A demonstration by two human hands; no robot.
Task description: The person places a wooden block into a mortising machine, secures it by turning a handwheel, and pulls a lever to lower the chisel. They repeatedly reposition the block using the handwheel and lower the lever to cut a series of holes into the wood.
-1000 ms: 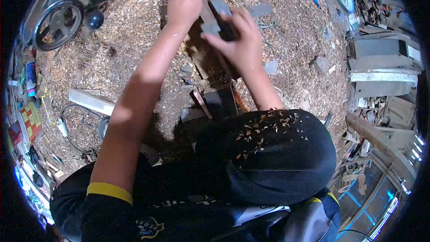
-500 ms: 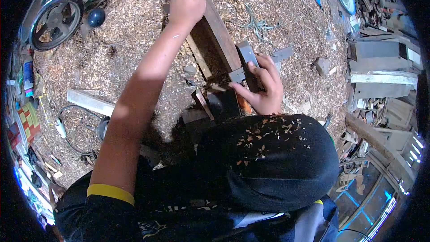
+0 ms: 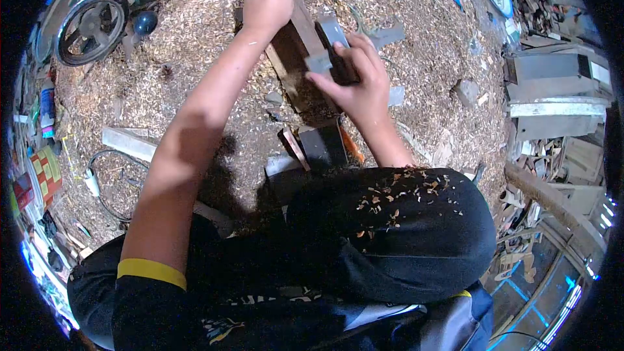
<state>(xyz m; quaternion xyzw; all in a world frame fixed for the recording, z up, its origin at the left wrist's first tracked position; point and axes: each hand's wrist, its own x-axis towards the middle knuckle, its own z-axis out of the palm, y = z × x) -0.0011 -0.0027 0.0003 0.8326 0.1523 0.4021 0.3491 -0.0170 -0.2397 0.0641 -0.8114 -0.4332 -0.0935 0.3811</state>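
Observation:
My left hand (image 3: 266,1) is closed over the far end of a long wooden beam (image 3: 307,29), near the top of the view. My right hand (image 3: 365,81) grips a grey block-shaped tool (image 3: 333,29) with a flat bar crossing it; its exact kind does not show clearly. The near end of that bar overlaps the beam's right edge. Thumb and fingers wrap the tool from the right. Beside the beam on its left runs a lighter wooden strip (image 3: 285,77), with a dark gap between them.
Wood shavings cover the ground (image 3: 422,45). A dark block (image 3: 324,145) and a small wood piece (image 3: 294,147) lie near my dark-clothed knee (image 3: 403,240). A pale board (image 3: 130,143) and a cable (image 3: 97,156) are left, a wheel (image 3: 93,26) upper left, and stacked timber (image 3: 549,123) right.
My right hand has moved the tool up and left along the beam, away from my body. My left hand stays at the beam's far end, nearly unmoved.

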